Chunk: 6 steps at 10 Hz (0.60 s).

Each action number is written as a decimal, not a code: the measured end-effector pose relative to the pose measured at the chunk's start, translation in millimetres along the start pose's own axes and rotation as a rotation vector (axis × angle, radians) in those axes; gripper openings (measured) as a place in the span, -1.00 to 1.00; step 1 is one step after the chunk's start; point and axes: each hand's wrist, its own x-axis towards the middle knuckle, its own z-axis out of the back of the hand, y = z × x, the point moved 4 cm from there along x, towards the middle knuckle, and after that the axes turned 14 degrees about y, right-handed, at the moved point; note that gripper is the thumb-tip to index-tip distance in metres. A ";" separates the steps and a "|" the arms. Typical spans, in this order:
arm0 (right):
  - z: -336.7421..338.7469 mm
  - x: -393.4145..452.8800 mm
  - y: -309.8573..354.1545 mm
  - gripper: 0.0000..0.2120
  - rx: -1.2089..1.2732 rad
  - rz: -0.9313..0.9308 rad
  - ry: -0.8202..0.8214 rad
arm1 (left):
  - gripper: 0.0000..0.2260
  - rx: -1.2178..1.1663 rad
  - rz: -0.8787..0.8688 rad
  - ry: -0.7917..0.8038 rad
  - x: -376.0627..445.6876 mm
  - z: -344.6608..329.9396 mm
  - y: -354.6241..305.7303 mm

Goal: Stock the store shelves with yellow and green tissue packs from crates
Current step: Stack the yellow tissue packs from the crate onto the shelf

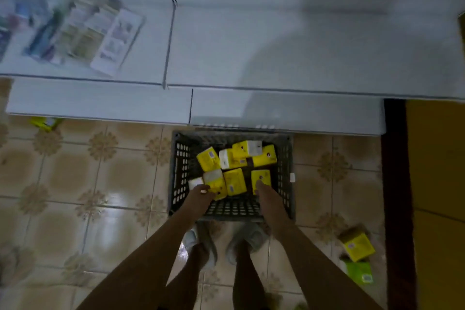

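Yellow packs: seven or so yellow tissue packs (235,168) lie loose and crooked in the dark plastic crate (179,171), which stands on the tiled floor (75,184) just under the white shelf (276,45).
Head view, left hand: the left hand (201,195) is at 7 o'clock inside the crate, fingers curled on the near-left pack (215,182); a grip seems to be starting, but how firm it is I cannot tell.
Head view, right hand: the right hand (264,190) is at 5 o'clock, fingers stretched and touching the near-right pack (261,178); it looks open, not closed around it.
Shelf: the part at 12 o'clock is bare; blurred cartons (83,30) lie at 10 o'clock.
Strays: one yellow pack (358,246) and one green pack (359,273) lie on the floor at 4 o'clock, another green one (46,123) at 9 o'clock.
Risk: in my judgement, a pack taken only by fingertips can slip while rising to the shelf, because the wrap looks smooth. The floor packs near the shoes (208,246) can be stepped on.
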 end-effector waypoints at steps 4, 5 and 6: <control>-82.0 364.5 -150.0 -0.80 -0.236 0.000 0.143 | -0.52 -0.328 0.093 -0.164 353.1 20.9 131.4; -89.8 372.6 -159.9 -0.74 -0.171 0.008 0.149 | -0.50 -0.341 0.092 -0.211 364.2 18.6 139.9; -91.7 376.3 -163.8 -0.63 -0.113 0.009 0.148 | -0.55 -0.408 0.094 -0.215 364.7 18.4 147.5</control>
